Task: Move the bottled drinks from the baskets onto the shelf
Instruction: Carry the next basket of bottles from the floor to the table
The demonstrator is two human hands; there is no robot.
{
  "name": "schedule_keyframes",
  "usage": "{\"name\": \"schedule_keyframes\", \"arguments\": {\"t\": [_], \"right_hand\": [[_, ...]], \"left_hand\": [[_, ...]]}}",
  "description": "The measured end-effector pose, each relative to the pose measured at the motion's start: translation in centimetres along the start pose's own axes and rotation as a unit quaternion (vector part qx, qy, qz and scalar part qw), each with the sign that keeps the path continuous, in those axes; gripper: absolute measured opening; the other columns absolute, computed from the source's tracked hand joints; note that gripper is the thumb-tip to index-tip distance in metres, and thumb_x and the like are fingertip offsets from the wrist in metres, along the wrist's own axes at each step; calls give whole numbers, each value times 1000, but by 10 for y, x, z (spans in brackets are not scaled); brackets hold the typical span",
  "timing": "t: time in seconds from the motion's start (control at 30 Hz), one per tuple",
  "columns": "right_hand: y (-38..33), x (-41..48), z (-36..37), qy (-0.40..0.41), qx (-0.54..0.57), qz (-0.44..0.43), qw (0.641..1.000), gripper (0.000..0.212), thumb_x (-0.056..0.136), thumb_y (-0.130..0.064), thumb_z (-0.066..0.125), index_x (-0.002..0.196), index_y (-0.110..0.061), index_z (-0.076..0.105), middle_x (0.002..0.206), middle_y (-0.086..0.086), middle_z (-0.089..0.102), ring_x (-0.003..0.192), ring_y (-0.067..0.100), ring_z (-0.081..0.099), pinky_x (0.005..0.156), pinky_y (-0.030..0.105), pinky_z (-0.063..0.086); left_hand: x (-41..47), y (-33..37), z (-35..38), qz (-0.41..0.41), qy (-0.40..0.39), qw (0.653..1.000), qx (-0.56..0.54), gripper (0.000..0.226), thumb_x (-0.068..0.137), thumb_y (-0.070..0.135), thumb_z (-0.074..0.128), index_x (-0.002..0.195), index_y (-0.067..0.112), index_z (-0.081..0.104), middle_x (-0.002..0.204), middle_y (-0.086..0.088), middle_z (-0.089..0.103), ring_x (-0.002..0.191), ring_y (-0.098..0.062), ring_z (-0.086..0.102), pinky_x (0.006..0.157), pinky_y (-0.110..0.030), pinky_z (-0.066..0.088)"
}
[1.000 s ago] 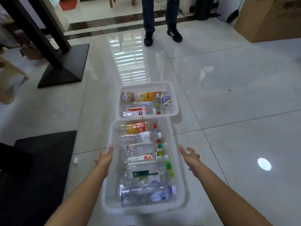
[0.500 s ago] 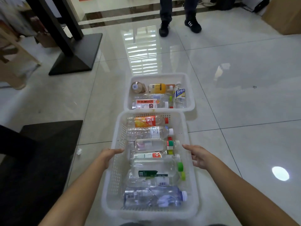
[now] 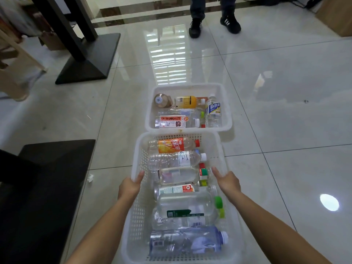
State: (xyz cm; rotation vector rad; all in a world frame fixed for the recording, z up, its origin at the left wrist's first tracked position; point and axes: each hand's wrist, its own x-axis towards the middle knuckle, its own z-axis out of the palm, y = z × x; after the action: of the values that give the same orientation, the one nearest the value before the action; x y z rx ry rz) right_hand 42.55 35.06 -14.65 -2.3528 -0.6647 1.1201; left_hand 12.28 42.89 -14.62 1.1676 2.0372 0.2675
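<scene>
Left hand (image 3: 129, 187) and right hand (image 3: 227, 182) are gripping the basket (image 3: 136, 221) rims, thumbs on top; bottles (image 3: 182, 206) are lying crosswise between them, caps rightward.

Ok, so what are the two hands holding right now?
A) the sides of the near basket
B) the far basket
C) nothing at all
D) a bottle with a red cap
A: the left hand and the right hand each grip one side rim of the near basket.
</scene>
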Motion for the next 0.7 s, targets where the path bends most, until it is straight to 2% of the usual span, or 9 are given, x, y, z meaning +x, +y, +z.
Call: {"name": "schedule_keyframes", "arguments": {"t": [0.07, 0.13, 0.2, 0.23, 0.3, 0.37, 0.47, 0.53, 0.7], "right_hand": [[8, -1, 2, 12, -46, -67, 997, 75, 80, -55, 63, 127, -5, 34, 115, 15, 60, 99, 32, 60, 78, 40, 52], [15, -3, 4, 13, -79, -144, 986, 91, 78, -44, 71, 143, -18, 13, 120, 12, 58, 101, 30, 61, 78, 40, 53], [19, -2, 4, 17, -129, -182, 975, 107, 79, -42, 72, 147, -37, -11, 119, 11, 56, 99, 29, 61, 78, 39, 52], [20, -1, 4, 15, -160, -188, 969, 108, 81, -43, 69, 145, -42, -17, 116, 12, 56, 98, 28, 61, 77, 38, 51], [22, 1, 4, 13, -195, -192, 962, 104, 83, -45, 66, 143, -45, -19, 112, 12, 56, 95, 25, 60, 77, 36, 51], [22, 1, 4, 21, -205, -197, 959, 101, 84, -45, 65, 143, -47, -17, 108, 11, 58, 92, 23, 60, 77, 34, 51], [23, 1, 5, 25, -210, -193, 958, 100, 83, -45, 66, 144, -47, -14, 106, 10, 59, 91, 22, 60, 75, 33, 51], [23, 3, 5, 31, -216, -198, 956, 101, 82, -45, 67, 145, -45, -12, 106, 10, 60, 92, 22, 60, 75, 32, 51], [25, 7, 0, 39, -225, -218, 949, 105, 80, -45, 69, 145, -43, -13, 111, 10, 61, 95, 22, 61, 80, 34, 53]], "left_hand": [[-7, -2, 4, 31, 22, 998, 41, 75, 77, 72, 52, 115, 8, 51, 107, -18, 65, 92, -36, 61, 78, -41, 51], [-11, -4, 5, 75, 24, 994, 76, 75, 81, 66, 54, 134, 17, 35, 119, -17, 62, 97, -37, 61, 78, -40, 51], [-13, -4, 4, 136, 3, 983, 124, 93, 84, 62, 54, 152, 29, 1, 133, -15, 56, 102, -36, 62, 70, -34, 48], [-12, -6, 3, 164, -5, 975, 150, 99, 84, 62, 55, 150, 36, -15, 133, -14, 56, 96, -32, 64, 64, -32, 48], [-8, -10, 1, 190, -15, 966, 176, 104, 82, 59, 59, 138, 51, -29, 125, -12, 62, 79, -23, 65, 59, -33, 54], [-6, -10, -2, 201, -25, 960, 191, 106, 81, 52, 65, 134, 57, -27, 123, -11, 64, 76, -22, 65, 61, -35, 56], [-5, -8, -7, 206, -35, 959, 190, 108, 79, 43, 72, 140, 56, -17, 129, -9, 62, 85, -24, 67, 65, -33, 54], [-6, -7, -9, 204, -31, 963, 171, 109, 78, 37, 75, 143, 54, -10, 128, -9, 62, 84, -22, 67, 64, -30, 50], [-15, -12, -5, 200, -14, 965, 170, 102, 83, 22, 73, 144, 53, -3, 100, -11, 70, 63, -12, 57, 60, -27, 46]]}}
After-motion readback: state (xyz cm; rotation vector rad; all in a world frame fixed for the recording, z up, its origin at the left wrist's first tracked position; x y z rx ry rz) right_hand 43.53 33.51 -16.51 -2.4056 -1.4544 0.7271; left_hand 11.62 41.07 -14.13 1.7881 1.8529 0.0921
